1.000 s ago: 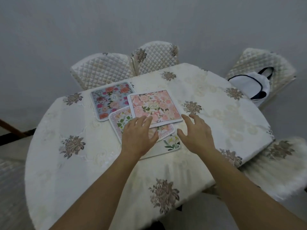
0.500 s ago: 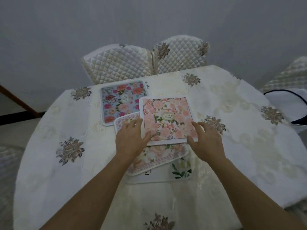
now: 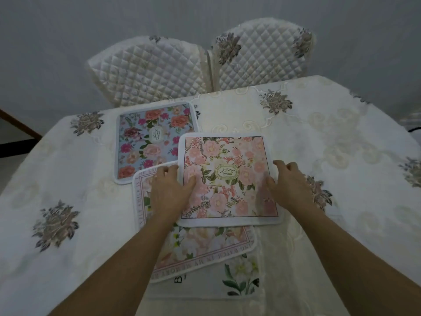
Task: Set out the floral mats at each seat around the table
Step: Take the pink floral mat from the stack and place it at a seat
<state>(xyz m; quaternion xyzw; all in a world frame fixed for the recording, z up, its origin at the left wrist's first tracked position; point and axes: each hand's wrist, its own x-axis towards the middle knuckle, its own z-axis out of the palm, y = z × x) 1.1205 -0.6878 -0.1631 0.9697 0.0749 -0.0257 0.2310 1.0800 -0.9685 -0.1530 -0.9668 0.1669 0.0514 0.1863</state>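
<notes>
Sliding the pink mat (image 3: 227, 179) farther toward 12 o'clock than a moment ago, left hand (image 3: 169, 192) and right hand (image 3: 289, 185) press its side edges with flat, spread fingers, so it's heading for the far chairs (image 3: 262, 53).

A single head-worn wide-angle view looks forward and steeply down onto the cloth-covered table (image 3: 319, 142) from its near edge, close above it, facing two quilted chair backs (image 3: 155, 71) at the table's far side before a plain wall.
</notes>
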